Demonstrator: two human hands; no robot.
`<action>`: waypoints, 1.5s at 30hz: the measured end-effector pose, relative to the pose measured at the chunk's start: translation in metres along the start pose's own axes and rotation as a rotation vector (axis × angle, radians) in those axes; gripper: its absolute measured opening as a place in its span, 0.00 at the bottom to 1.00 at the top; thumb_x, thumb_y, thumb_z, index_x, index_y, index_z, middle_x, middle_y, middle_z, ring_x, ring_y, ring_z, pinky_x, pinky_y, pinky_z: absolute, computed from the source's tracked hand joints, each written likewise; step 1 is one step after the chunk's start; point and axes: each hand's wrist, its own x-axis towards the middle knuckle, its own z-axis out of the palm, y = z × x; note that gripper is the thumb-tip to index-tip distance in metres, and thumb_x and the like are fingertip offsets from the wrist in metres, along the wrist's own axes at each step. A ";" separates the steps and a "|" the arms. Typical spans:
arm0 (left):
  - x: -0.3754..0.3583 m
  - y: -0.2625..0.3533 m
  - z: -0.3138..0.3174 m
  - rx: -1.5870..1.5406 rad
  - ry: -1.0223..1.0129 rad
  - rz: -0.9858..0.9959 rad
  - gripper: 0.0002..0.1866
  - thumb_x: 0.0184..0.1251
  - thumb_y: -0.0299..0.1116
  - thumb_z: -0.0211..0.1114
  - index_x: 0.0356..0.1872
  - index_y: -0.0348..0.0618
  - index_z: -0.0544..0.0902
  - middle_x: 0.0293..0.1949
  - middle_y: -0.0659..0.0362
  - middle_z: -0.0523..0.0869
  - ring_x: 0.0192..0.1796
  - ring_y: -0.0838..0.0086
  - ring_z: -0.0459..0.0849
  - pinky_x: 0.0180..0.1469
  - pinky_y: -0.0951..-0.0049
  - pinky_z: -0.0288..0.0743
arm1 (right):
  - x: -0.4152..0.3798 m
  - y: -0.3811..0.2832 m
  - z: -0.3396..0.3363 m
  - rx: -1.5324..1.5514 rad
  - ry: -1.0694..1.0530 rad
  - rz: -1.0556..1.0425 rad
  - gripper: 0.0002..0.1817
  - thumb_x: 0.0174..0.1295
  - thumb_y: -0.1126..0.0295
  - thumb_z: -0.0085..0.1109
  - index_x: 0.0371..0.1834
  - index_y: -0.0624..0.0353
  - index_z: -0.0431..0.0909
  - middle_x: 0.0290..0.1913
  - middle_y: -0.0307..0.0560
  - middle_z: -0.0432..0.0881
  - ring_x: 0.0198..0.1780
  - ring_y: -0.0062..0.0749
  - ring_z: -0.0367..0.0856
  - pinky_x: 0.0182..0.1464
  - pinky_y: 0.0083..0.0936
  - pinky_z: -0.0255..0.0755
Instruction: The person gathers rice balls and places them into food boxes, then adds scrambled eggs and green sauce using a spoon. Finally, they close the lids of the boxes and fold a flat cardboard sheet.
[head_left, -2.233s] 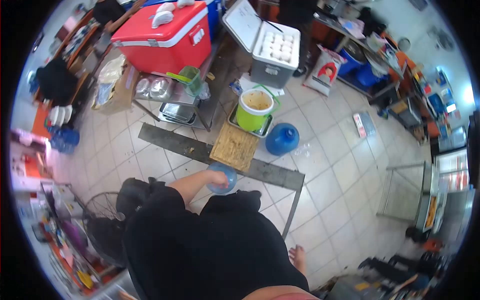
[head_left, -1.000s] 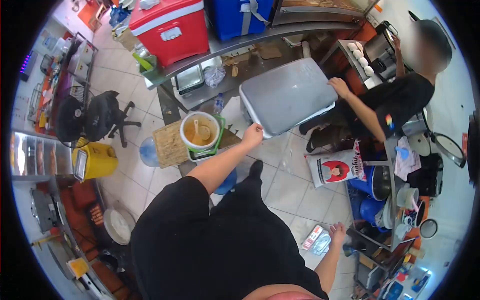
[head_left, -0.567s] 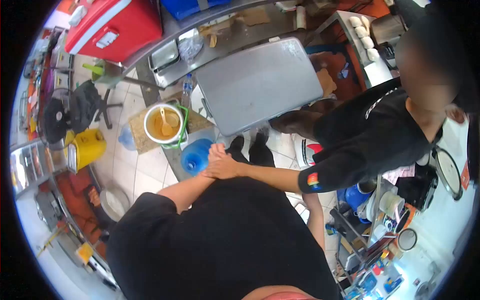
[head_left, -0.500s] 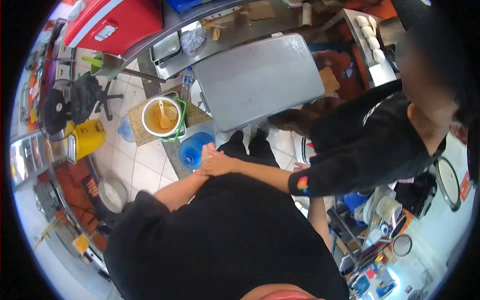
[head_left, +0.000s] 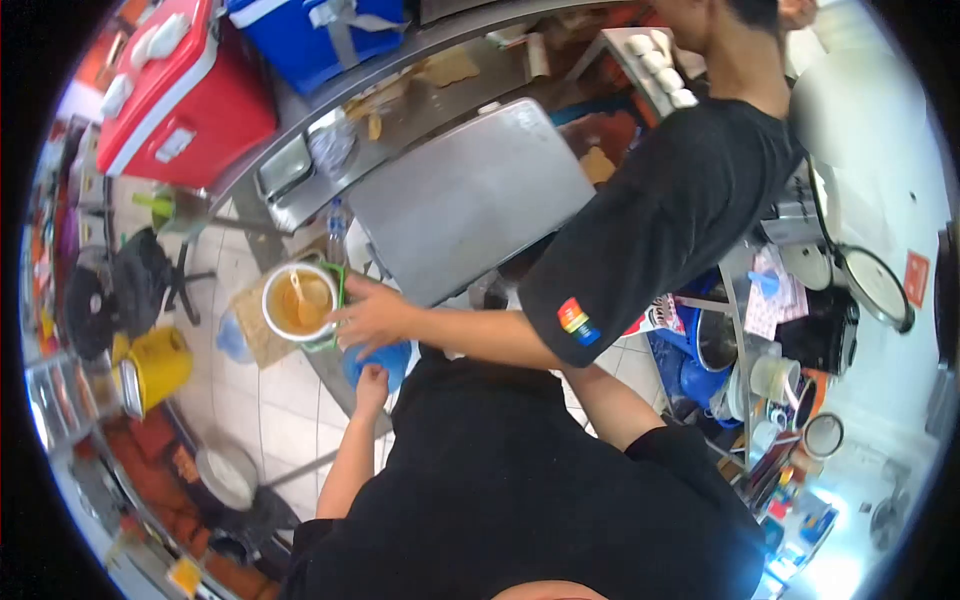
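My left hand is closed, its fingers curled in, just in front of a blue plastic container. Whatever those fingers may hold is hidden. Only the forearm of my right arm shows; its hand is out of sight behind a co-worker's arm. That person's open hand reaches to the right side of a white bucket. Amber-brown liquid and a light-coloured spoon are in the bucket. A green strip runs along its right side.
A large grey metal lid or tray lies beyond the bucket, with a plastic bottle beside it. Red and blue coolers stand on the far shelf. A yellow bin and black fan are at the left.
The co-worker's hand has left my left hand and moved to the bucket. My left hand is lower and nearer the blue container. My view has shifted, and the co-worker has turned away.
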 end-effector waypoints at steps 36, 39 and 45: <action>0.144 0.638 -0.039 0.301 -0.363 0.642 0.12 0.63 0.33 0.58 0.42 0.43 0.85 0.39 0.60 0.87 0.40 0.73 0.86 0.37 0.70 0.78 | -0.218 -0.019 -0.337 0.622 1.473 -0.251 0.28 0.76 0.50 0.48 0.72 0.54 0.62 0.64 0.56 0.76 0.53 0.41 0.83 0.47 0.35 0.79; 0.211 0.656 0.048 0.752 -0.301 0.841 0.14 0.62 0.34 0.59 0.43 0.39 0.86 0.46 0.44 0.88 0.48 0.54 0.87 0.52 0.59 0.78 | -0.205 0.003 -0.360 0.467 1.348 -0.097 0.25 0.77 0.57 0.50 0.70 0.60 0.63 0.60 0.57 0.77 0.50 0.37 0.84 0.44 0.30 0.82; 0.290 0.742 0.156 0.242 -0.119 0.815 0.22 0.64 0.37 0.58 0.58 0.40 0.78 0.52 0.42 0.86 0.58 0.51 0.83 0.61 0.57 0.75 | -0.241 0.048 -0.310 0.641 1.274 0.372 0.24 0.74 0.58 0.53 0.70 0.52 0.66 0.62 0.48 0.79 0.53 0.39 0.84 0.51 0.32 0.77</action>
